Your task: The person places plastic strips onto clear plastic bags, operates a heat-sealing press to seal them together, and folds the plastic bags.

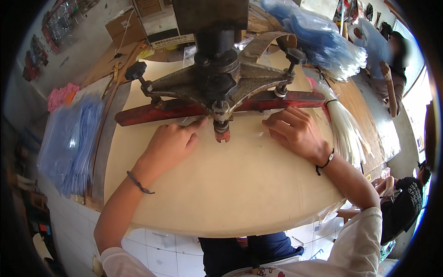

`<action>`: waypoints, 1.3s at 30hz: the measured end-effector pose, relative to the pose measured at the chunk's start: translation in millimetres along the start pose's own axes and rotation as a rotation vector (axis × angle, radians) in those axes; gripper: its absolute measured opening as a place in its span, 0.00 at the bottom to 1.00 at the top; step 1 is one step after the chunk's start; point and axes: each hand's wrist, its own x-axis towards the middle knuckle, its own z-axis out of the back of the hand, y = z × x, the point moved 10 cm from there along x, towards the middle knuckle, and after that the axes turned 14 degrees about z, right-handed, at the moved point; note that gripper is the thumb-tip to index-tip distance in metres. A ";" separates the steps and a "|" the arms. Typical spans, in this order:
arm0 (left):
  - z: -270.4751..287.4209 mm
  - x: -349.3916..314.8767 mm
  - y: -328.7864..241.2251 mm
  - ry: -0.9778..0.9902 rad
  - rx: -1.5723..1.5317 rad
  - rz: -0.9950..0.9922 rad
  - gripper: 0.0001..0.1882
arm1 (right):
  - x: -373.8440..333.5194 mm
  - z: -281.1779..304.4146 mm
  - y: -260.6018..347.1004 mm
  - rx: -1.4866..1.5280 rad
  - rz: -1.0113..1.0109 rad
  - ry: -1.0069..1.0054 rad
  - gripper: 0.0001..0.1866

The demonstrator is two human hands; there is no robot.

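Note:
A press head (220, 87) of dark metal stands over a tan sheet-covered table (221, 184). Beneath its arms runs a long red bar (175, 109), with black knobs above. My left hand (173, 141) lies on the tan surface in front of the bar's left half, index finger stretched toward the bar and thumb apart. Bits of clear film show by that fingertip. On the right, my right hand (295, 129) rests just in front of the bar, its fingers bent and close together. Faint glints lie beside those fingertips; whether they grip film is hidden.
Stacked bluish clear plastic bags (69, 143) lie at the left, and a larger pile (318, 37) at the back right. A bundle of pale strips (346, 124) fans out on the right. Cardboard boxes (127, 30) stand behind. Two people (406, 203) are at the far right.

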 end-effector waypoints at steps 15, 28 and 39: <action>-8.8 -6.5 -4.5 0.004 0.221 -0.124 0.27 | 4.3 -11.1 4.1 0.031 0.003 0.059 0.15; -8.8 -5.8 -3.1 0.000 0.185 -0.104 0.26 | 4.8 -12.0 -3.8 0.060 -0.103 0.046 0.10; -15.8 -4.7 3.4 0.056 0.182 -0.049 0.25 | 1.1 -11.1 -8.8 0.075 -0.156 0.028 0.10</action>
